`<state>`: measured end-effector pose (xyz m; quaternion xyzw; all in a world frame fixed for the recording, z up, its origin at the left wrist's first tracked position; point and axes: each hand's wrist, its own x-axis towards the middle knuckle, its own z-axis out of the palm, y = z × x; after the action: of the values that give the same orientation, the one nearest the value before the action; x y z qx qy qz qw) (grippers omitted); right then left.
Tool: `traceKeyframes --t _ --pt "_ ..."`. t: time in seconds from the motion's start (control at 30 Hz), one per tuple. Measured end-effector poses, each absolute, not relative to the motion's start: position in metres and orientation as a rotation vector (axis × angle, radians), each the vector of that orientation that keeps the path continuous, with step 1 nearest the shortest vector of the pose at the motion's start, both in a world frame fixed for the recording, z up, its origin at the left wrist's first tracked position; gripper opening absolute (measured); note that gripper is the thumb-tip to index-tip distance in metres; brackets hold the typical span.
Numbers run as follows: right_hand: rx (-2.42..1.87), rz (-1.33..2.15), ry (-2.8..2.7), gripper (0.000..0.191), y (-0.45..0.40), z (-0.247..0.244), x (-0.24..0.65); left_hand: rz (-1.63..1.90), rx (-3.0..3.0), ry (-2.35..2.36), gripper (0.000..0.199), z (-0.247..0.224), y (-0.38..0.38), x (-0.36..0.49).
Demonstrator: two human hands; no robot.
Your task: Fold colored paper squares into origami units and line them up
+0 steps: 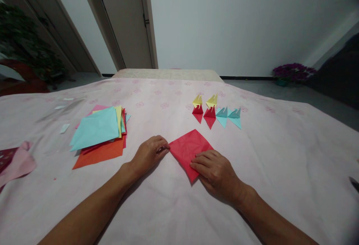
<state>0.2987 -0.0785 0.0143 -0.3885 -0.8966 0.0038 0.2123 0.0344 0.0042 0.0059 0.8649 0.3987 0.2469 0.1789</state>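
Observation:
A creased red paper square (186,146) lies on the pink tablecloth with its corners pointing up, down and sideways. My left hand (151,151) pinches its left corner between thumb and fingers. Over the lower right part of the paper rests my right hand (217,172), fingers lying flat and spread slightly on the sheet; its thumb is hidden. Beyond the paper stand several small folded paper birds: two yellow (212,100), two red (209,116) and two light blue (235,116).
On the left lies a stack of coloured paper (97,127), blue on top and orange below. Clear plastic wrappers (57,136) and a pink cloth (24,164) are farther left. A dark object (353,183) sits at the right edge.

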Motion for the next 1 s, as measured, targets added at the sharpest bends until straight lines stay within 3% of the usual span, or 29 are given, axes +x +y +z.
traceKeyframes --t 0.5,0.67,1.0 --pt "-0.913 -0.166 -2.459 0.018 -0.081 0.017 0.293 0.792 2.372 1.026 0.022 0.001 0.007 0.027" --pt "-0.905 -0.169 -2.425 0.017 -0.080 0.014 0.296 0.763 2.324 0.975 0.011 -0.001 0.006 0.030" --pt "-1.198 -0.231 -2.267 0.038 -0.076 0.011 0.314 0.900 2.349 0.848 0.010 -0.002 0.004 0.034"
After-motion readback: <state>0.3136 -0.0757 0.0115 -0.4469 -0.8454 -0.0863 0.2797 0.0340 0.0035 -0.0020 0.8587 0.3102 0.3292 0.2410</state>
